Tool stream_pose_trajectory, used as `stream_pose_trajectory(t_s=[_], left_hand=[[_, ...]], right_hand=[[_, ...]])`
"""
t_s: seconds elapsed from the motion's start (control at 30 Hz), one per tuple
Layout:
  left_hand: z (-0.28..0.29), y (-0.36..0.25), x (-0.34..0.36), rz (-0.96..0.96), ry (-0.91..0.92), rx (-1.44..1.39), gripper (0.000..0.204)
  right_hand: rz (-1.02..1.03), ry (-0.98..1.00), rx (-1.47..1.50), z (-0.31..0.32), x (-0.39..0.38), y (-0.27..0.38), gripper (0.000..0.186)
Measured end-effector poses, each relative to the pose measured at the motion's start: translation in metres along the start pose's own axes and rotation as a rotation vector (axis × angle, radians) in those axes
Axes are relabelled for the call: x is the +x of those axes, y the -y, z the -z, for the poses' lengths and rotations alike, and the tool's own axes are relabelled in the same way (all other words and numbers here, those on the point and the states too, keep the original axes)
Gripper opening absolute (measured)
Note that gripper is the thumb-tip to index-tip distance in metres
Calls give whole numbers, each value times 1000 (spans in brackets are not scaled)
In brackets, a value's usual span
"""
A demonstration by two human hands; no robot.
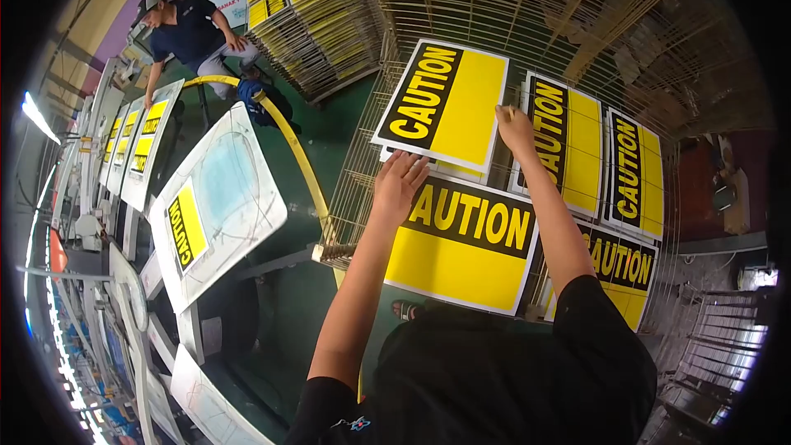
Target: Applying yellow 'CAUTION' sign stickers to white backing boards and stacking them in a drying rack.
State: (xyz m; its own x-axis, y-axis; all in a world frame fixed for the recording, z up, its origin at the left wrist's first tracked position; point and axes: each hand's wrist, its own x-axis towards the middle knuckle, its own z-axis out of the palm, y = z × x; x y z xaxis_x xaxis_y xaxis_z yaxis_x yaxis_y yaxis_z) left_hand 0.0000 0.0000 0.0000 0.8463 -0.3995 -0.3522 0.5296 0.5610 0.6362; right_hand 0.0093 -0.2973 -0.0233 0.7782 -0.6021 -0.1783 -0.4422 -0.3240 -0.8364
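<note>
A yellow and black printed sign sheet (471, 107) with a white border lies at a slant over the far left part of a wire drying rack. My right hand (516, 128) pinches its right edge between thumb and fingers. Along the sheet's near edge, the fingers of my left hand (401, 185) stretch out side by side, the tips touching it or just below it. Another sheet peeks out beneath. Closer to me, a second matching sign (461, 272) lies flat on the rack, its upper left corner partly covered by my left hand.
More signs (568, 140) lie on the wire rack (362, 173) to the right. A white printing platen (235, 198) with a small sign on it juts out at left, beside a curved yellow bar (297, 156). Farther back, a co-worker (194, 33) reaches toward other platens, near stacked racks (321, 33).
</note>
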Motion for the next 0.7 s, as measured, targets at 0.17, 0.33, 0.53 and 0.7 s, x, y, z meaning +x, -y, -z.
stream_pose_trajectory(t_s=[0.17, 0.33, 0.53, 0.7], left_hand=[[-22, -2, -3, 7, 11, -43, 52], [-16, 3, -6, -8, -19, -48, 57], [-11, -2, -16, -12, -68, -66, 63], [4, -20, -72, 91, 52, -77, 60]], right_hand=[[177, -90, -174, 7, 5, 3, 44], [158, 16, -144, 7, 6, -3, 45], [139, 131, -128, 3, 0, 8, 43], [349, -141, -351, 5, -5, -4, 47]])
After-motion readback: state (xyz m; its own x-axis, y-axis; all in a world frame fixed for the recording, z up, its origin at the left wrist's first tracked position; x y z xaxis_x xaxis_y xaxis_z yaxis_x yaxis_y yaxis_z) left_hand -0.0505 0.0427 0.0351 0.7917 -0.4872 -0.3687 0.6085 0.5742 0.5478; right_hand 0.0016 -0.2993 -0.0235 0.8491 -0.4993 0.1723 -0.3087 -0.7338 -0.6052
